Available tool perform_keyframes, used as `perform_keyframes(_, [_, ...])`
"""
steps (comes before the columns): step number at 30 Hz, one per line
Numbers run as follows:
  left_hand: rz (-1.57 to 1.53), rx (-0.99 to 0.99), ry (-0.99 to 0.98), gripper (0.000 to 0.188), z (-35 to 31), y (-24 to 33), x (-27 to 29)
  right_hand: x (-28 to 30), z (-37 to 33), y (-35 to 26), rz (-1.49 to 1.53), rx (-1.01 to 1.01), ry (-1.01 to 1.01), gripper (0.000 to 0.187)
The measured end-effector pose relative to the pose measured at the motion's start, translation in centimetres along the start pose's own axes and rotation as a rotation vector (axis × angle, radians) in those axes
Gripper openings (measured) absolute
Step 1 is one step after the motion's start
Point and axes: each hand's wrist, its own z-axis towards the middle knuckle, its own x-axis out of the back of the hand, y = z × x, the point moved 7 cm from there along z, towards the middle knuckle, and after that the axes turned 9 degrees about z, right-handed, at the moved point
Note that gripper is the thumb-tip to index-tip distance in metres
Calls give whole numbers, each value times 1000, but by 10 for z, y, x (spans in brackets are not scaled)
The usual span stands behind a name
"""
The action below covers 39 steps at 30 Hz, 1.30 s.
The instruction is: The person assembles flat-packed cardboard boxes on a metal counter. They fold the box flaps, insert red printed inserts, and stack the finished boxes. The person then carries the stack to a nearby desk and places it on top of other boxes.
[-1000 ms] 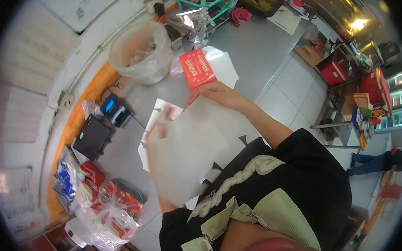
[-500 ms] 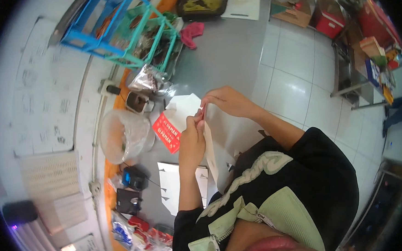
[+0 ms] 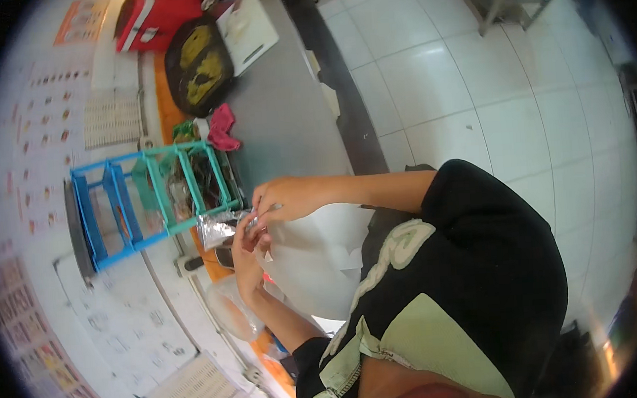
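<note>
My left hand [image 3: 247, 265] and my right hand [image 3: 288, 199] come together over the metal worktop, with their fingers bent and almost touching. Both pinch the far edge of a large white cardboard sheet [image 3: 311, 254], which spreads between my forearms with its broad pale face showing. The exact grip is partly hidden by the fingers. Just beyond the fingertips is a crumpled silver foil bag [image 3: 217, 231]; whether a finger touches it I cannot tell. A little red shows beside my left wrist, mostly covered by the sheet.
Blue and green plastic racks [image 3: 159, 194] stand against the wall at the left. Farther along the worktop [image 3: 284, 106] are a pink cloth [image 3: 222, 127], a dark two-part tray [image 3: 199, 64] and a white cutting board [image 3: 254, 35]. A clear plastic container [image 3: 232, 310] sits beyond my left forearm.
The view has turned, and my hands now appear farther left, beside the foil bag. The cardboard, seen nearly edge-on before, now shows its broad white face. The red printed piece is mostly hidden.
</note>
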Motion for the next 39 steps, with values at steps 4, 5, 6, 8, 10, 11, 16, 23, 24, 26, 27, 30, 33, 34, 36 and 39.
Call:
perform_keyframes(4, [280, 23, 99, 63, 11, 24, 0, 23, -8, 5, -62, 93, 63, 42])
perform_keyframes(5, [190, -132, 151, 57, 9, 30, 12, 33, -11, 5, -62, 164, 91, 49])
perform_keyframes(6, [128, -161, 262, 57, 8, 29, 31, 50, -18, 23, 12, 14, 101, 55])
perform_keyframes(8, [-10, -233, 498, 56, 2, 36, 57, 89, -43, 51, 147, -277, 99, 68])
perform_keyframes(10, [-13, -348, 581, 58, 1, 54, 39, 102, -59, 61, 489, -394, 141, 64])
perform_keyframes(11, [-12, -404, 625, 58, -1, 61, 36, 102, -62, 66, 665, -448, 159, 63])
perform_keyframes(16, [295, 2, 322, 57, 0, -29, 21, 101, -43, 52, 183, -526, 102, 41])
perform_keyframes(23, [374, -67, -22, 45, -13, -31, -94, 31, -33, -20, -884, 238, 334, 64])
perform_keyframes(24, [347, -20, -33, 44, -17, -46, -98, 18, -36, -26, -875, 210, 327, 69])
perform_keyframes(26, [389, -11, -187, 48, -17, -88, -99, 18, -43, -27, -771, 114, 269, 77])
perform_keyframes(27, [452, -54, -320, 53, -18, -101, -99, 23, -51, -24, -665, 55, 212, 78])
perform_keyframes(30, [424, -90, -525, 71, -15, -75, -105, 22, -87, 3, -573, -72, 52, 82])
perform_keyframes(33, [-373, -3, -258, 82, -6, -49, -99, 3, -127, 17, -645, -115, -50, 79])
perform_keyframes(34, [-578, 70, -26, 82, 1, -54, -99, -7, -137, 24, -688, -120, -83, 77])
perform_keyframes(36, [-226, 36, 215, 65, 13, -40, -118, -19, -150, 38, -746, -70, 22, 72])
perform_keyframes(39, [103, -174, 191, 47, 26, -49, -121, -15, -151, 61, -699, -170, -28, 63])
